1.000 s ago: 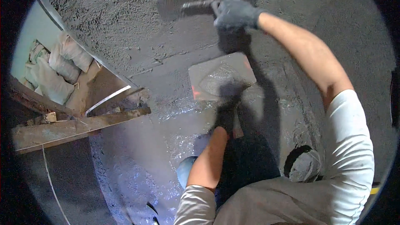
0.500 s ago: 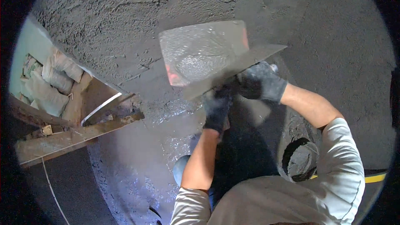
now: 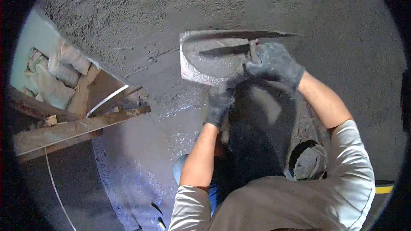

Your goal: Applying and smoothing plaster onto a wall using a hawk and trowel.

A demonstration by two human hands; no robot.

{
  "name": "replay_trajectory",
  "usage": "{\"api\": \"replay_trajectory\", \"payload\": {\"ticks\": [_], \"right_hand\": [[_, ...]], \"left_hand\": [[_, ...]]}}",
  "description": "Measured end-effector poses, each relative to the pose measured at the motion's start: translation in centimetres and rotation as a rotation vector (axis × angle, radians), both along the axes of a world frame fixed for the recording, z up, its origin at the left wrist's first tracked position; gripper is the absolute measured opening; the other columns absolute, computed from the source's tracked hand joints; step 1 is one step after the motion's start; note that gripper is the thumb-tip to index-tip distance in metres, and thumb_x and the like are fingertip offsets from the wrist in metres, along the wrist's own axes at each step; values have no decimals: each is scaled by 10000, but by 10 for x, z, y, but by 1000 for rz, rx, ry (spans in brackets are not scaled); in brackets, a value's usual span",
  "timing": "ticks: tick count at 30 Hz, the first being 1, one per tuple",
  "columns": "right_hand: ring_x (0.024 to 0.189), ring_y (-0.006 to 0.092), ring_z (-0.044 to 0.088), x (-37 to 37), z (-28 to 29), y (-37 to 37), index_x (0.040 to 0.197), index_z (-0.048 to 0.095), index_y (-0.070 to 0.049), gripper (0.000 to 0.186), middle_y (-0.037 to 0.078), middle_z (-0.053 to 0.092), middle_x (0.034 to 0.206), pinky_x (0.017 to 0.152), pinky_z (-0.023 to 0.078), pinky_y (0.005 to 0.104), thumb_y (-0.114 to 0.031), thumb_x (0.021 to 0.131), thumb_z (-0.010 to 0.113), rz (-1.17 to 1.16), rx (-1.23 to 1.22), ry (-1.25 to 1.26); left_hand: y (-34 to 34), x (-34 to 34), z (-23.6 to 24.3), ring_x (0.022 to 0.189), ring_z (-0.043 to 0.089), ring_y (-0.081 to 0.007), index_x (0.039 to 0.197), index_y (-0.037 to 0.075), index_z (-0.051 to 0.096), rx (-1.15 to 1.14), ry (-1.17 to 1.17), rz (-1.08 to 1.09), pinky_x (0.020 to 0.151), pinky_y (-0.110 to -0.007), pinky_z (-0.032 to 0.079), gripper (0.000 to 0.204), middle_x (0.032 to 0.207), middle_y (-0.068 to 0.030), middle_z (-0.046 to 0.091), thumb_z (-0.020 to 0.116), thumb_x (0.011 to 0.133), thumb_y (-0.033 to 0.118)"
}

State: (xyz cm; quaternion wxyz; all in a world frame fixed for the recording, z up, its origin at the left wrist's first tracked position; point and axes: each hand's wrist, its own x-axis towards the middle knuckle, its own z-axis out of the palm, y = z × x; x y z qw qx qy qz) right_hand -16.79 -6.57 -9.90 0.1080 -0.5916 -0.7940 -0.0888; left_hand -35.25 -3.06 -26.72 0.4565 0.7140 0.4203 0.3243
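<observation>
My left hand (image 3: 220,105), in a dark work glove, is closed beneath a flat plasterer's hawk (image 3: 188,72); its grip is largely hidden. Wet grey mortar (image 3: 224,65) lies on the hawk's face. In my gloved right hand (image 3: 277,63) is a long steel trowel (image 3: 274,35), fingers wrapped round its handle. The trowel's blade runs along the hawk's far edge, its tip reaching out to the right. Whether the blade touches the hawk or the mortar I cannot tell. Behind both tools stretches a rough, freshly mortared surface (image 3: 141,25).
A round bucket (image 3: 309,162) with grey mortar stands near my right forearm. At the left, a wooden plank (image 3: 81,133) juts in below several filled sacks (image 3: 55,79). Wet mortar (image 3: 141,145) covers the area left of my legs. A yellow strip (image 3: 384,189) shows at lower right.
The trowel has swung from a slant across the hawk's near side to its far edge. My right hand has moved up and slightly right; the hawk has shifted a little right.
</observation>
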Motion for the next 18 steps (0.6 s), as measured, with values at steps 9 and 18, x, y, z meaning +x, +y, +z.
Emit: {"api": "replay_trajectory", "payload": {"ticks": [9, 18], "right_hand": [[1065, 283, 526, -6, -60, 41, 1137, 574, -102, 440, 127, 567, 1129, 888, 425, 396, -345, 774, 622, 263, 623, -319], [1060, 304, 542, -109, -187, 140, 1058, 598, -60, 339, 180, 592, 1095, 904, 426, 414, -309, 845, 510, 145, 35, 246]], "left_hand": [[-23, -78, -32, 723, 533, -331, 928, 54, 615, 639, 563, -165, 670, -413, 427, 205, 810, -146, 602, 539, 782, 176], [-3, -111, -61, 420, 443, -151, 749, 156, 512, -1185, -389, 105, 384, -293, 359, 126, 535, 8, 455, 469, 862, 190]]}}
